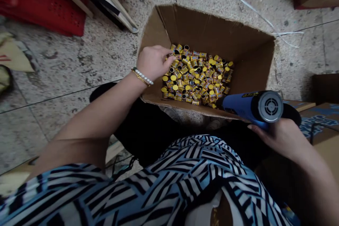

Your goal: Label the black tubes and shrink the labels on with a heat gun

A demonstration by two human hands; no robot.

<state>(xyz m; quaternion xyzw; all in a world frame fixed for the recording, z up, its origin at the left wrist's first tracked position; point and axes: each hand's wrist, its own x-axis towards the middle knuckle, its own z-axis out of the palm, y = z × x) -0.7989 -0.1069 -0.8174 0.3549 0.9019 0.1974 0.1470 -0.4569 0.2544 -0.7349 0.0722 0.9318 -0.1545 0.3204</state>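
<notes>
My right hand (287,137) is wrapped round the handle of a blue heat gun (239,106) with a round grey vent at its back end. Its dark nozzle points down over the near right side of an open cardboard box (206,24). Inside the box lies a heap of small yellow printed cylinders (196,74), some showing dark open ends, others flat yellow ends. Over the left wall reaches my left hand (153,61), thumb and forefinger slightly apart at the heap's far left corner. The other fingers are mostly hidden.
A red plastic crate (50,10) and a folded wooden frame (113,0) stand at upper left. White strips (265,19) lie on the speckled floor beyond the box. More cardboard boxes (323,116) are at the right. My legs are against the box's near side.
</notes>
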